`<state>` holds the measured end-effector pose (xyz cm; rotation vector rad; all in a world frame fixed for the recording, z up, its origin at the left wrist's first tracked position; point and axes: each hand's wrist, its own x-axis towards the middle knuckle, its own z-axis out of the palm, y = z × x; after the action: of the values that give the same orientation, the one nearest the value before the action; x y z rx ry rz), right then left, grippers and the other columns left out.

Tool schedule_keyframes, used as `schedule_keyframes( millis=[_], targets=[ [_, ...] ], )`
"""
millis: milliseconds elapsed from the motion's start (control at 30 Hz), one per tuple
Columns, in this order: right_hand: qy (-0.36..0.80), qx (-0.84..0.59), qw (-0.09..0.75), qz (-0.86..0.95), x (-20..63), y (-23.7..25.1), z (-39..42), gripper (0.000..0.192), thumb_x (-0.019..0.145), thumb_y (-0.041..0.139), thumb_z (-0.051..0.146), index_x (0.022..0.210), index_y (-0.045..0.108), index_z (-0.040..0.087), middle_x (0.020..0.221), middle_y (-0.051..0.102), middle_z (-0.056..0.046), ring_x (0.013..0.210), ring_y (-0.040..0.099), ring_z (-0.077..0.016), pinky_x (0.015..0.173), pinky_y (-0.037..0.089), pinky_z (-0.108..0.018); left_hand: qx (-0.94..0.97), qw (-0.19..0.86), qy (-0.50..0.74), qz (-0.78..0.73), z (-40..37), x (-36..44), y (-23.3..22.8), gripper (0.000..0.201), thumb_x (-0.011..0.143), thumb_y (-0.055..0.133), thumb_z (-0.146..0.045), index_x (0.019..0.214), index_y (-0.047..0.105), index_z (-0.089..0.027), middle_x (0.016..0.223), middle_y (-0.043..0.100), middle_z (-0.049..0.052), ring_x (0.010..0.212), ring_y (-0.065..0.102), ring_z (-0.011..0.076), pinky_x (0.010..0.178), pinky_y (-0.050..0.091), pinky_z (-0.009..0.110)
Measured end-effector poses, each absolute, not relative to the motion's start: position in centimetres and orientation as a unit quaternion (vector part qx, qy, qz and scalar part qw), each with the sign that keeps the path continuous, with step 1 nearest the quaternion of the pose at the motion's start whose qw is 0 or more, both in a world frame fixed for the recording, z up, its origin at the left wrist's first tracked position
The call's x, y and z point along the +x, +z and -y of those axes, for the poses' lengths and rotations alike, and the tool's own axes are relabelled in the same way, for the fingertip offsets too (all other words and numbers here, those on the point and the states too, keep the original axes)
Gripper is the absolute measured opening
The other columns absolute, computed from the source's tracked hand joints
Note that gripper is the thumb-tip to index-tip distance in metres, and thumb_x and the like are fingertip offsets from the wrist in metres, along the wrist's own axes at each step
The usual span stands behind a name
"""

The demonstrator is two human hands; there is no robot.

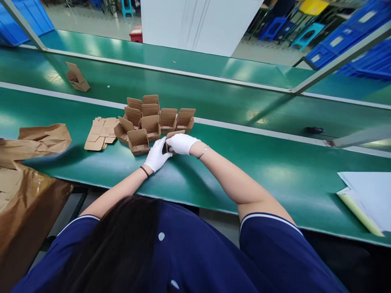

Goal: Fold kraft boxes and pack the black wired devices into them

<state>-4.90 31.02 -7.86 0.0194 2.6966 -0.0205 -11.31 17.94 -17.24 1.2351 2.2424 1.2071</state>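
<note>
Both gloved hands meet over one small cardboard box (pixel 171 138) on the green tabletop (pixel 275 171): the left hand (pixel 157 155) presses against its near side with fingers spread, while the right hand (pixel 181 143) curls over its top and far end, so the box is pinched between them, probably to keep its walls square while a flap is handled. It sits at the right end of a cluster of folded boxes (pixel 152 118), whose lids stand open and which are packed touching one another in rows, a tidy way to keep finished pieces from sliding. Just left of the cluster lies a stack of flat blanks (pixel 100 132), near the left hand. One more folded box (pixel 77 77) lies apart on the farther belt. Crumpled brown paper (pixel 42 140) crowds the left edge, and white sheets (pixel 366 195) overhang the near edge at far right. Between the hands and those sheets the surface is open, giving broad room rightward; a pale strip (pixel 244 129) just behind the boxes bounds any push forward.
</note>
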Motion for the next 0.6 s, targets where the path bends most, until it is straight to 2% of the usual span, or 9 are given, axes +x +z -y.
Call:
schedule_keyframes(
  millis=[67,200,367,467,533,600],
  targets=[
    [-0.006,0.013,0.221,-0.975,-4.9,-7.7,-30.9,0.024,0.091,0.055,0.018,0.105,0.073,0.011,0.104,0.075,-0.019,0.095,0.073,-0.0291,0.08,0.053,-0.034,0.431,0.148,0.415,-0.787,-17.9,-11.3,-17.2,0.069,0.075,0.077,-0.02,0.139,0.051,-0.018,0.138,0.057,0.015,0.13,0.055,0.0343,0.114,0.044,0.05],
    [0.017,0.088,0.161,-0.983,-2.9,-7.3,-29.4,0.028,0.094,0.046,0.014,0.104,0.072,0.009,0.103,0.074,-0.021,0.098,0.071,-0.0316,0.083,0.053,-0.039,0.437,0.148,0.411,-0.786,-17.9,-11.0,-17.3,0.068,0.075,0.075,-0.02,0.138,0.05,-0.017,0.137,0.057,0.016,0.129,0.056,0.0346,0.112,0.045,0.051],
    [-0.039,0.071,0.14,-0.987,2.9,-8.4,-29.4,0.031,0.101,0.042,0.023,0.121,0.063,0.013,0.118,0.07,-0.017,0.104,0.069,-0.0252,0.086,0.052,-0.032,0.474,0.204,0.37,-0.773,-18.7,-8.9,-16.8,0.074,0.077,0.074,-0.02,0.145,0.045,-0.017,0.143,0.054,0.017,0.133,0.053,0.0357,0.113,0.043,0.054],
    [-0.016,0.197,0.156,-0.968,4.7,-9.6,-32.6,0.031,0.1,0.04,0.016,0.118,0.065,0.015,0.116,0.071,-0.016,0.104,0.069,-0.0248,0.085,0.052,-0.031,0.513,0.231,0.33,-0.758,-18.9,-6.8,-15.0,0.082,0.078,0.075,-0.025,0.15,0.038,-0.016,0.149,0.049,0.019,0.136,0.051,0.0367,0.113,0.044,0.054],
    [0.008,0.284,0.152,-0.947,4.2,-10.1,-36.3,0.03,0.098,0.041,0.016,0.117,0.065,0.012,0.112,0.071,-0.019,0.102,0.07,-0.0279,0.084,0.052,-0.035,0.55,0.215,0.341,-0.731,-18.3,-6.0,-13.1,0.074,0.084,0.072,-0.033,0.149,0.041,-0.018,0.15,0.05,0.017,0.134,0.053,0.0342,0.11,0.048,0.051],
    [0.027,0.333,0.133,-0.933,2.7,-10.1,-40.9,0.032,0.098,0.042,0.015,0.121,0.062,0.008,0.112,0.07,-0.023,0.104,0.069,-0.0307,0.085,0.052,-0.039,0.576,0.164,0.389,-0.7,-17.0,-6.6,-10.8,0.06,0.089,0.068,-0.039,0.143,0.05,-0.021,0.144,0.057,0.014,0.13,0.058,0.0299,0.109,0.051,0.046]
  ],
)
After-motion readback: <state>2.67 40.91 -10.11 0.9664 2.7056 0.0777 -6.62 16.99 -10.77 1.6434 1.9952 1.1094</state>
